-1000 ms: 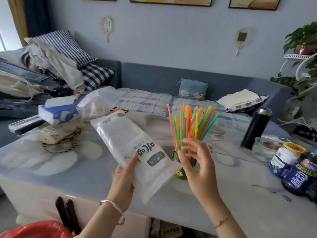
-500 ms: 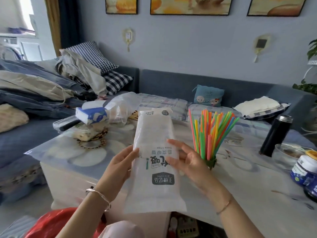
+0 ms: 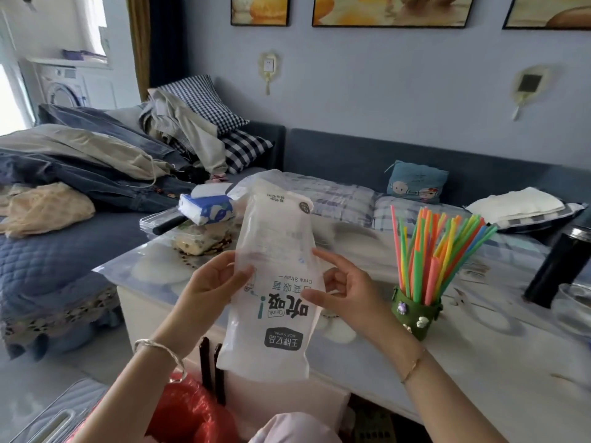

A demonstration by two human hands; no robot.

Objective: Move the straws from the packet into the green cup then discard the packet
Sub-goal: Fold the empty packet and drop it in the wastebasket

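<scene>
Since the bright multicoloured plastic straws [image 3: 438, 251] all stand fanned in the green felt-covered cup [image 3: 417, 310] on the pale table [image 3: 479, 362], the translucent white printed packet [image 3: 271, 282] looks empty and limp. Left hand [image 3: 211, 286] and right hand [image 3: 345, 292] each pinch a side edge mid-length, holding it upright over the table's near edge. A red plastic bag [image 3: 188, 410] sits below, probably the discard point.

Empty packet [image 3: 271, 282] held up, straws [image 3: 438, 251] in cup [image 3: 415, 314]
White packet upright, print upside down; bright straws fan out of the green cup on the table.
</scene>
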